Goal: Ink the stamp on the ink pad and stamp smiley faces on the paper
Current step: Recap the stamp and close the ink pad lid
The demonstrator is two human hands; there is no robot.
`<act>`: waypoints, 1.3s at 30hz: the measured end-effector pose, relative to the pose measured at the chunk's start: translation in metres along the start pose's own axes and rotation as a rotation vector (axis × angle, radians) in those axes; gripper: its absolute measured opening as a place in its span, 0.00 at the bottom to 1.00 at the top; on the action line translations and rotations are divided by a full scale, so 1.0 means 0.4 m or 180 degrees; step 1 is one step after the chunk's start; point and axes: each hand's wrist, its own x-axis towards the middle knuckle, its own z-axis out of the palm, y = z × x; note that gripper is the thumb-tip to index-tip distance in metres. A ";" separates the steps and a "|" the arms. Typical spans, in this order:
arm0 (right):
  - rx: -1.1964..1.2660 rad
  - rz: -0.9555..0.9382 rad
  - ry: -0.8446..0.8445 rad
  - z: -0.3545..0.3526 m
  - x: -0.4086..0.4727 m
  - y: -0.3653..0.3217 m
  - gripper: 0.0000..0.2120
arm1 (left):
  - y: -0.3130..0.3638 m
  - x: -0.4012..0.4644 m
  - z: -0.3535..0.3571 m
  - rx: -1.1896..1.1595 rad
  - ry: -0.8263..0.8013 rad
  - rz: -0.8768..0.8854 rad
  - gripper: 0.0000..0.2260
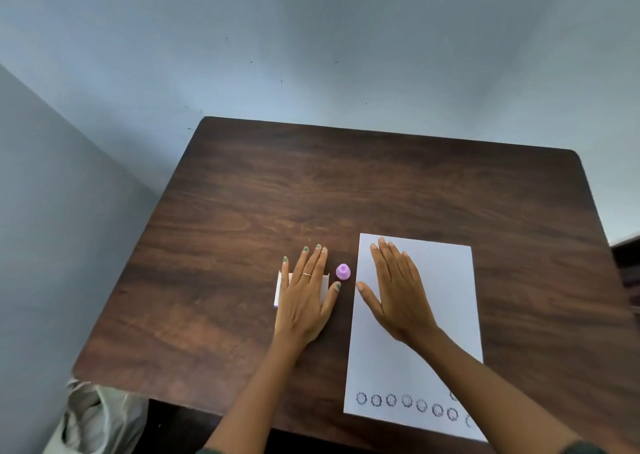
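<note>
From the head camera, a dark wooden table (346,183) fills the middle of the view, its far edge close to a pale blue wall (311,38) and its left edge near a side wall; the whole far half of the tabletop is bare wood. A white sheet of paper (446,280) lies on the near right part, long axis running away from the person, its near edge close to the table's front edge and carrying a row of stamped smiley faces (407,400). The right hand (398,291) lies flat on the paper's upper left area, fingers straight and together, thumb spread over the paper's left edge, holding nothing. The left hand (306,298) lies flat, fingers straight and slightly fanned, resting on the white ink pad (281,289), which sits left of the paper and is mostly covered. The purple stamp (343,272) stands upright between the two hands, just beside the left thumb, untouched, handle pointing up. A crumpled bag (93,419) sits on the floor below the table's near left corner.
</note>
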 end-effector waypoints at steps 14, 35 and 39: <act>-0.0572 0.0250 -0.0823 0.019 -0.027 0.036 0.48 | -0.080 -0.100 -0.026 0.0565 -0.0200 0.0135 0.27; -0.0462 0.0549 -0.1243 0.002 -0.046 0.086 0.61 | -0.089 -0.082 0.021 0.0280 -0.0275 -0.0096 0.26; -0.0224 0.0419 -0.0631 -0.007 0.008 0.029 0.43 | -0.091 -0.078 0.021 0.0239 -0.0268 -0.0107 0.26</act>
